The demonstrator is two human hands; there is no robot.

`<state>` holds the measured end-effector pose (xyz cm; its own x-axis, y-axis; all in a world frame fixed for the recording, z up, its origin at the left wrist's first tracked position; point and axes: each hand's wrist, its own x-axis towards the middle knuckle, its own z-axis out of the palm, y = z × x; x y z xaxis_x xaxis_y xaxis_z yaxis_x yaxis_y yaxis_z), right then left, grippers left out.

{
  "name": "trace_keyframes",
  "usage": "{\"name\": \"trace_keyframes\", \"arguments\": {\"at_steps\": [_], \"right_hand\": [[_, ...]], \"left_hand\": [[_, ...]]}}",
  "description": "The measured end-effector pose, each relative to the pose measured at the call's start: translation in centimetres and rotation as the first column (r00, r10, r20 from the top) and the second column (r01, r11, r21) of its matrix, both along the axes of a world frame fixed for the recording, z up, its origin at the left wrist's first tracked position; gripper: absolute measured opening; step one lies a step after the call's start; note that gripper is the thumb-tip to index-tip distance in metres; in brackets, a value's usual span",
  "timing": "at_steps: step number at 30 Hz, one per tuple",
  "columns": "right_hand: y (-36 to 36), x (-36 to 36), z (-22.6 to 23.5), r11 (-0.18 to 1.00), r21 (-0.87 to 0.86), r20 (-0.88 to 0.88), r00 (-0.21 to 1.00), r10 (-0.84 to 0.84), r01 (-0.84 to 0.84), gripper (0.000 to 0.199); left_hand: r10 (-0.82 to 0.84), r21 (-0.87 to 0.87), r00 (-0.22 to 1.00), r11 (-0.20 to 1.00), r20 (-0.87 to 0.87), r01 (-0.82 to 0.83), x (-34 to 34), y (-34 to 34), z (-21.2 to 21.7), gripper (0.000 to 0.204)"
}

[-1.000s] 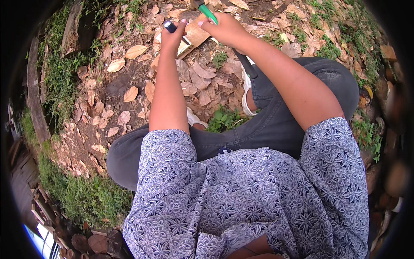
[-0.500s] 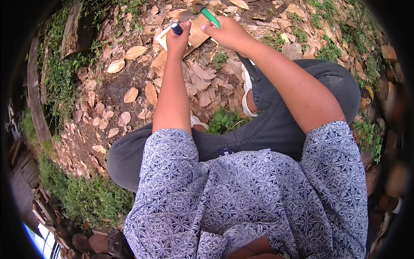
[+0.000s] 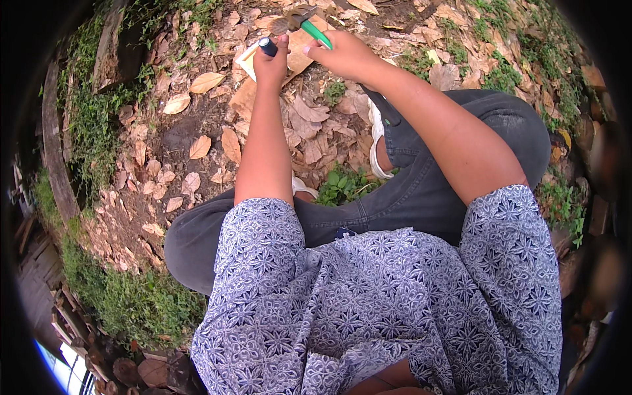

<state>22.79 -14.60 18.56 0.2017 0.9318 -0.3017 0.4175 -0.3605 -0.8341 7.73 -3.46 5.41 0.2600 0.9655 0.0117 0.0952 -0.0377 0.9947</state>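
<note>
At the far middle, my left hand (image 3: 270, 66) is closed round an upright dark blue handle (image 3: 267, 45) with a pale round end. The tool's lower part is hidden by the hand. Right of it, my right hand (image 3: 345, 58) grips the green shaft of a hammer (image 3: 316, 33). Its dark metal head is somewhat blurred and lies just above and right of the blue handle, apart from it. A dark handle end shows beyond my right wrist. Under my left hand is a pale yellowish flat piece (image 3: 246, 60) on a brown wooden board (image 3: 245, 99).
Dry leaves (image 3: 207, 81) cover the soil around the board. My crossed legs in dark trousers (image 3: 421, 178) lie close below, with a white shoe (image 3: 376, 138) between. Weathered timber (image 3: 118, 49) stands at the left, beside green plants (image 3: 131, 296). Cut logs (image 3: 151, 372) edge the lower left.
The hammer head has shifted slightly and turned, with my right hand moving a little down. My left hand and the blue handle have moved very slightly.
</note>
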Motion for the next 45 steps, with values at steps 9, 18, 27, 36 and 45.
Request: {"name": "trace_keyframes", "arguments": {"at_steps": [9,18,27,36,45], "right_hand": [[-0.3,-0.2,-0.1,0.998,-0.051,0.027,0.999,0.023,-0.021,0.041],[-1.0,-1.5,1.6,0.997,0.018,0.006,0.997,0.079,-0.079,0.044],[-0.1,-0.9,0.7,0.999,0.046,0.011,1.000,0.019,-0.019,0.047],[0.2,-0.9,1.5,0.998,-0.060,-0.098,0.995,-0.030,0.024,0.048],[-0.1,-1.1,1.9,0.999,0.007,-0.049,0.997,0.051,-0.051,0.050]], "left_hand": [[-0.053,0.075,0.998,0.996,0.041,0.050,-0.2,-0.3,-2.3,0.034],[-0.068,0.074,0.998,0.995,-0.015,0.069,-1.2,-1.1,-3.7,0.033],[-0.036,-0.114,0.999,0.993,0.021,0.038,-1.3,0.0,1.6,0.031],[-0.198,-0.026,0.886,0.978,-0.419,0.206,-2.7,-0.3,2.1,0.037],[-0.220,-0.085,0.943,0.975,-0.251,0.205,-2.6,-1.2,1.5,0.025]]}}
